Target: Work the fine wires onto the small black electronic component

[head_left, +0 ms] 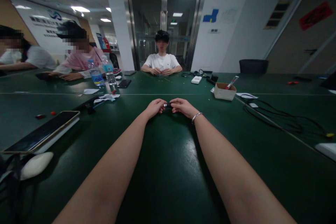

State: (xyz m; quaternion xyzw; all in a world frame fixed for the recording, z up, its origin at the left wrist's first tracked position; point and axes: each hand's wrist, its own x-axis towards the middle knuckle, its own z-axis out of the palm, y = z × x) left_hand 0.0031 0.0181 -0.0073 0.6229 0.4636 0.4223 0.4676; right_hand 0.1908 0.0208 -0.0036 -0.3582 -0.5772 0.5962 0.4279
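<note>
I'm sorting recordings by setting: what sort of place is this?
Probably an office or meeting room: there is a large green table, glass double doors and a logo sign.

Table [168,182]: dark green, faintly glossy, pale seam running across. Left side: large phone [42,129] lying atop a white slab [60,132]; rounded white object [36,165] just beside its near end; small red piece [53,113] beyond. Farther back: crumpled paper [108,97], two bottles [96,74] upright side by side, black phone [124,83] flat near them. Right side: open box [225,94], loose cables [285,118] beside it; white device [196,79] farther off.
</note>
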